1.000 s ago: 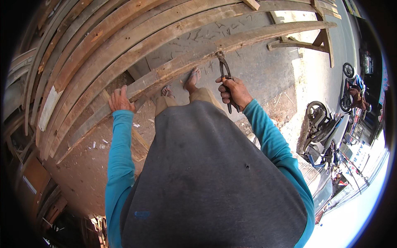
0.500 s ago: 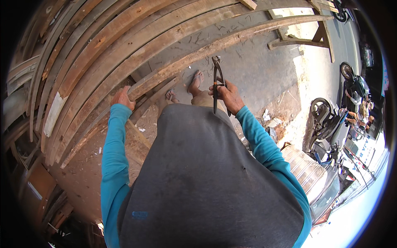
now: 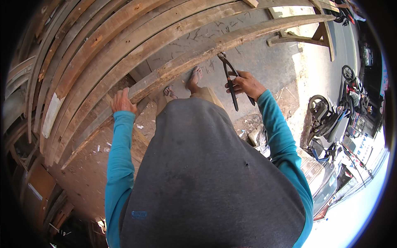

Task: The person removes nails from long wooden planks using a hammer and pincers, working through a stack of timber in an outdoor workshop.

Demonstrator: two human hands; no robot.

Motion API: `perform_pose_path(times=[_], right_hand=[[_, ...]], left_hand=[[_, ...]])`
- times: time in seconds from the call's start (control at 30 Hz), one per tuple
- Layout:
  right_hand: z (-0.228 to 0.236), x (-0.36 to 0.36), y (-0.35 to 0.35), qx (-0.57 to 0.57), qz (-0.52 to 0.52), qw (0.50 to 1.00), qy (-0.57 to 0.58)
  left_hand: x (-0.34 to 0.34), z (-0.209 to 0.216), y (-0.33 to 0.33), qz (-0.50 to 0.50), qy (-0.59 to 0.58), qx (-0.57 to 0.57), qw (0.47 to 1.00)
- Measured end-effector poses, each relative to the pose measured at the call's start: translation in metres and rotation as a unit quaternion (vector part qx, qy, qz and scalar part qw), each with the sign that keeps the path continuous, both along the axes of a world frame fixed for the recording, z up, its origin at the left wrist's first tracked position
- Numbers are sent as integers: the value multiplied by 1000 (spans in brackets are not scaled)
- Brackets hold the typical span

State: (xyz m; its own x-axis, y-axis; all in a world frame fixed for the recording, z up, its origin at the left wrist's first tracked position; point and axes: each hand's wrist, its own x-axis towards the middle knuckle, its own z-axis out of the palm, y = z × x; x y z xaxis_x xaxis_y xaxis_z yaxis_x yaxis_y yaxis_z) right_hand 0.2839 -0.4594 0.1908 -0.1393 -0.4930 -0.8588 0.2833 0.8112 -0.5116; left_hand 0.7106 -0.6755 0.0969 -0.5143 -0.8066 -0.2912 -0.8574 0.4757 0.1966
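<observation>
A long weathered wooden beam runs across in front of me, from lower left to upper right. My left hand grips its near left part, fingers over the wood. In my right hand is a pair of dark metal pincers. Their handles are spread apart, with fingers curled around and between them. The head of the pincers is at the beam's near edge; whether it touches the wood or bites on a nail, I cannot make out.
Several more long planks lie side by side beyond the beam. Bent nails or dark slivers litter the grey ground. A wooden trestle stands at the far right. Parked motorcycles line the right side, near crumpled litter.
The pincers have shifted right and closer to the beam, and their handles have spread wider. My right hand moved right with them. The beam has come slightly nearer; my left hand stays on it.
</observation>
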Motion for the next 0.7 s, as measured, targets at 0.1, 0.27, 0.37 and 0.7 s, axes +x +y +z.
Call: perform_pose_path(times=[0.1, 0.27, 0.37, 0.7], right_hand=[[6, -12, -6, 33, 51, 998, -4], [17, -16, -17, 46, 4, 996, -72], [3, -12, -9, 30, -62, 988, -135], [-52, 138, -15, -107, -154, 981, 59]], left_hand=[[-3, 4, 5, 4, 0, -15, 1000], [3, -4, 10, 9, 7, -29, 1000], [4, -6, 11, 10, 9, -40, 999], [-2, 4, -8, -5, -25, 41, 999]])
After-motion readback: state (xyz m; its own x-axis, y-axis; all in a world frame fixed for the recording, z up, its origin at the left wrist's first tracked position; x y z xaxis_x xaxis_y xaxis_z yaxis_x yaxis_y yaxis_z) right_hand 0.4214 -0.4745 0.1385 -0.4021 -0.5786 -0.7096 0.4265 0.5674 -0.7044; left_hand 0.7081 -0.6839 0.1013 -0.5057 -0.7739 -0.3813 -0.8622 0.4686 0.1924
